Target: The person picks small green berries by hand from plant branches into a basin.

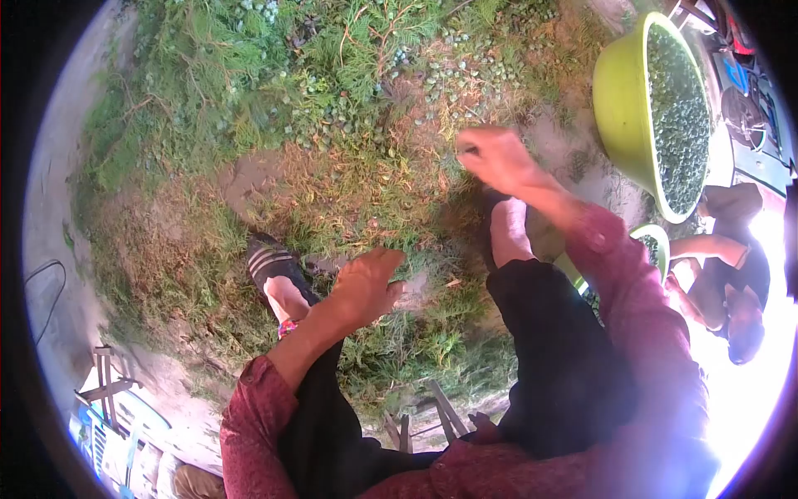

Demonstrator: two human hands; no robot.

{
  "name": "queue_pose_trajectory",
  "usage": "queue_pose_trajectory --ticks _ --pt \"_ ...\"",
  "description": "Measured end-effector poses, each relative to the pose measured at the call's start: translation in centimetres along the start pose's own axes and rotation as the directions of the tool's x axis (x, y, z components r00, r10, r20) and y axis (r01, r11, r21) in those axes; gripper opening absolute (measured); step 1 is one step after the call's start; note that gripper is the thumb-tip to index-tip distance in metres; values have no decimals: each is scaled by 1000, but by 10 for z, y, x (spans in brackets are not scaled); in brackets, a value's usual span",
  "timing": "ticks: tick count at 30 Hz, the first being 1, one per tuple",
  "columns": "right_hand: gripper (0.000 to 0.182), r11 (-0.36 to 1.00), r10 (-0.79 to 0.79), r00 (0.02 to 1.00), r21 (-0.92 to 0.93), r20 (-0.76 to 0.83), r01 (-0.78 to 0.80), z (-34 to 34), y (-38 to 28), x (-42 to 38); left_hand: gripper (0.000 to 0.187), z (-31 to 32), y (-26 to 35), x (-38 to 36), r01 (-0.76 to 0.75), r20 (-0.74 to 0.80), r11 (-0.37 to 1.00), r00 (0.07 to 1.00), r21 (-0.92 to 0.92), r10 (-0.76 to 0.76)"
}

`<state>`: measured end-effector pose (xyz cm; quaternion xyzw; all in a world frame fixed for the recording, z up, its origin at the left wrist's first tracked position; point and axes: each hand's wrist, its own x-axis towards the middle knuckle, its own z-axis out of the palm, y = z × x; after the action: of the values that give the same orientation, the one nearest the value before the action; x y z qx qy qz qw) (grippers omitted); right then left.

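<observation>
"So, where are our hands?"

"Apart. Our left hand (363,287) is low over the ground, just inside our left shin, its thumb standing away from its bent fingers. Our right hand (496,158) is farther forward, beyond our right foot (509,224), with its fingers curled in."

"Are we holding anything?"

"We see nothing in the left. The right is blurred, so we can't tell whether it is closed on something."

"And the green branches (332,50)?"

"We have them heaped on the ground in front of us, mostly ahead and to our left, with small round green bits scattered among them. Nearer our feet we see flattened dry grass (332,191) and bare dirt."

"What's on our right?"

"A big yellow-green tub (619,108), tilted in our view and full of small green bits. Nearer us is a smaller green tub (663,249), partly hidden by our right sleeve (611,258). Just past that we have another person (731,258) in dark clothes, one bare arm reaching toward the smaller tub."

"Anything else near us?"

"Our striped shoe (273,264) is on the left, and we can see a wooden frame (445,412) between our legs."
</observation>
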<state>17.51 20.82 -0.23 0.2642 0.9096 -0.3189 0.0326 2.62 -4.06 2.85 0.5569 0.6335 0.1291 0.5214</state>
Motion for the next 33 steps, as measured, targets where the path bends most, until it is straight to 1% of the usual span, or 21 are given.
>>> queue_pose_trajectory --ticks 2,4,5,7,11,12,13,14,15,16,17,18,20,21,23,24,25,27,28,31,33 --pt "17 1000 -19 999 0 36 19 27 0 12 40 4 -4 0 25 40 1000 999 -5 -25" --pt "18 976 195 975 -119 105 -183 38 -5 19 38 11 -5 2 -37 13 999 999 6 37" --pt "18 976 194 975 -120 107 -181 41 -6 20 38 12 -5 2 -35 12 999 999 4 35" --pt "21 982 159 982 -118 106 -146 44 -10 18 38 15 -6 0 -98 -27 995 995 4 98" --pt "18 974 192 971 -148 140 -171 40 8 9 38 10 -10 -1 -73 -33 997 997 2 73" --pt "17 943 322 932 36 169 -332 29 5 4 38 10 -13 -1 -70 -44 998 997 4 70" --pt "17 851 437 871 212 222 -481 23 3 -2 38 11 -16 -1 -67 -53 998 996 5 67" --pt "19 917 354 930 155 104 -367 21 6 -8 38 9 -15 -1 -62 -55 998 997 0 62" --pt "19 917 353 929 156 109 -366 21 8 -9 38 6 -13 0 -20 -15 1000 1000 9 20" --pt "19 937 320 945 123 66 -326 21 9 -9 37 5 -11 0 19 26 1000 999 21 -20" --pt "19 954 286 958 89 23 -287 20 9 -9 37 6 -10 1 21 30 1000 999 22 -21" --pt "19 953 287 958 92 23 -288 18 4 -5 36 7 -9 2 12 15 1000 1000 18 -12" --pt "17 955 206 978 209 41 -210 15 -13 7 36 8 -7 2 7 2 1000 1000 16 -7" --pt "17 955 203 978 214 40 -207 22 -12 8 35 6 -6 1 3 -15 1000 1000 7 -3" --pt "17 998 -30 990 66 139 21 43 -5 8 35 3 -4 3 1 -36 1000 999 0 -1" --pt "18 1000 -18 990 11 141 17 48 -7 6 36 2 -3 4 15 -16 1000 1000 5 -15" --pt "18 1000 -18 990 14 143 16 52 -6 5 36 2 -3 4 28 6 1000 1000 9 -28" --pt "18 997 -37 995 -71 95 44 59 -3 2 36 6 -2 4 34 16 999 999 16 -34" --pt "18 997 -34 995 -68 94 41 61 -4 1 37 8 -3 5 37 20 999 999 24 -38" --pt "18 988 -57 994 -135 90 69 63 -6 4 37 14 -9 7 -3 66 1000 998 13 2" --pt "12 989 83 980 -135 183 -58 60 -3 9 37 10 -4 5 18 67 1000 998 16 -19"
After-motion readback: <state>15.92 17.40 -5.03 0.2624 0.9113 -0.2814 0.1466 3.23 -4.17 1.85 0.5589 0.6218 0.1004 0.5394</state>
